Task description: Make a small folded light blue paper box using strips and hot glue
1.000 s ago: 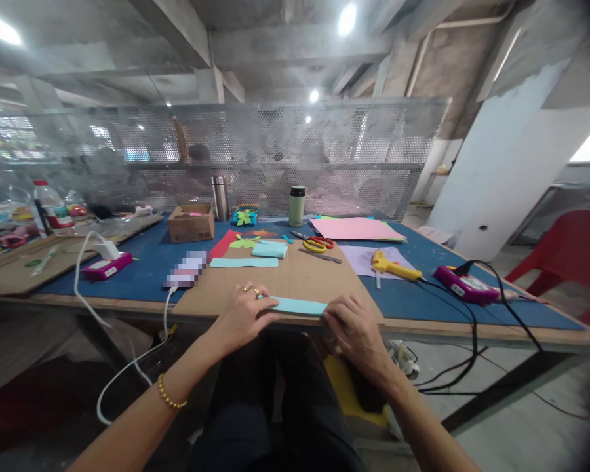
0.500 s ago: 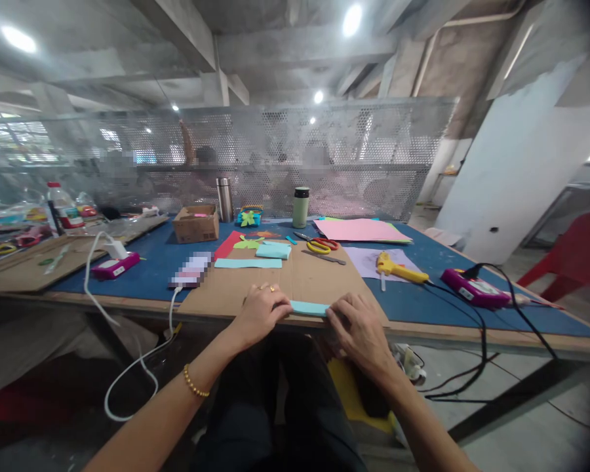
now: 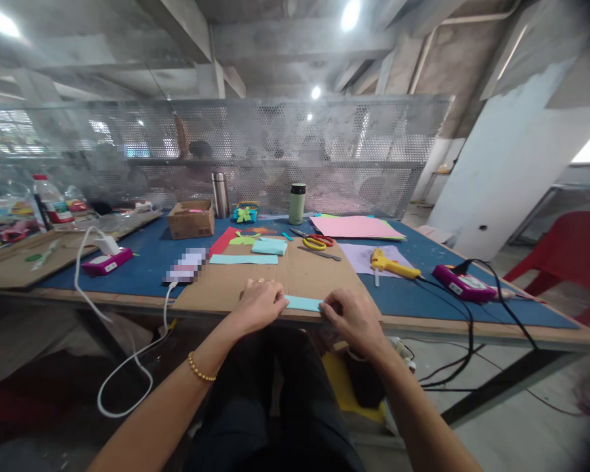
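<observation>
A light-blue paper strip (image 3: 303, 303) lies stretched between my hands at the near edge of the cardboard sheet (image 3: 314, 275). My left hand (image 3: 259, 303) pinches its left end, thumb and fingers together. At the other end, the fingertips of my right hand (image 3: 352, 316) close on the strip. Beyond my left hand lie another light-blue strip (image 3: 244, 259) and a folded light-blue piece (image 3: 269, 246). Green leaf-shaped paper (image 3: 244, 238) and a red sheet (image 3: 225, 242) sit farther back. Scissors (image 3: 315, 242) with yellow and red handles rest behind my hands.
To the right, a yellow glue gun (image 3: 393, 263) lies on lilac paper (image 3: 358, 255), its cord running to a purple power box (image 3: 465, 283). A phone (image 3: 187, 265), cardboard box (image 3: 191, 220), steel flask (image 3: 220, 195), green tumbler (image 3: 297, 204) and pink sheets (image 3: 356, 227) surround the work area.
My view has shifted slightly, so the table's contents appear a little farther left. Both hands keep the strip's ends, and its face now shows broader and flatter between them.
</observation>
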A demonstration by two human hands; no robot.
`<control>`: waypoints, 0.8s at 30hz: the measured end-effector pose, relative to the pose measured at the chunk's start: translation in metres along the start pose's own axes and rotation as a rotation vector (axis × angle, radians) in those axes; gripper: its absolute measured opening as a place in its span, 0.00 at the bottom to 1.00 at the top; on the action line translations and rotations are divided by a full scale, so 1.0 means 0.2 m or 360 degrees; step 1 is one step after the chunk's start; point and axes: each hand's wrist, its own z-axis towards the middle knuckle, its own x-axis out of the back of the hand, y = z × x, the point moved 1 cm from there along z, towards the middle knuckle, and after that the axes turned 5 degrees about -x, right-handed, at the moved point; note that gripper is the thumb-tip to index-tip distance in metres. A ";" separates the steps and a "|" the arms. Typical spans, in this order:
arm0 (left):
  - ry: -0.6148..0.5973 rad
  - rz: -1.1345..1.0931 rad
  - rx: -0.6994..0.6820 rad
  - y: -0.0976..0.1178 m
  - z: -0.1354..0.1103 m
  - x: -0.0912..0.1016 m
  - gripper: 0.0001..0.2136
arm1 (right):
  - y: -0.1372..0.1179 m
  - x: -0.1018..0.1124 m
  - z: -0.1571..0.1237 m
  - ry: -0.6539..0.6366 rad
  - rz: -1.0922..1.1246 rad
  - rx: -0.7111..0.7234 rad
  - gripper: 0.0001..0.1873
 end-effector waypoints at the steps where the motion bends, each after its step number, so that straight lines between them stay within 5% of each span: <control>1: -0.0011 0.0018 0.0007 0.01 0.00 0.00 0.10 | 0.00 0.00 0.00 -0.0006 -0.0012 0.0000 0.09; 24: -0.0310 0.0226 -0.0032 0.01 0.08 0.03 0.12 | -0.09 0.08 0.03 -0.0273 -0.0292 -0.0158 0.11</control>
